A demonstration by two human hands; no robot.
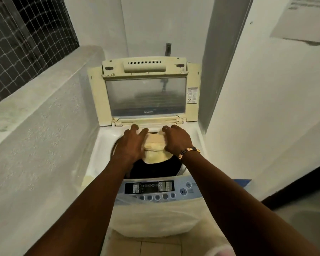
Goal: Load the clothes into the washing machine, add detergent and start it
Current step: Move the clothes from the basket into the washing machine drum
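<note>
A top-loading washing machine (103,141) stands in a narrow alcove with its yellowed lid (100,100) raised upright, the window facing me. A pale yellow cloth (153,150) bulges out of the tub opening, with dark clothing (151,169) below it. My left hand (129,143) rests on the cloth's left side with fingers spread. My right hand (175,139), a beaded bracelet on its wrist, presses the cloth's right side. The control panel (150,187) with its buttons lies under my forearms. No detergent is in view.
A rough concrete ledge (44,100) runs close along the left, below a netted window (22,37). White walls close in behind and to the right, where a paper sheet (303,19) hangs. A tap (168,48) sticks out above the lid. Tiled floor (155,246) shows below.
</note>
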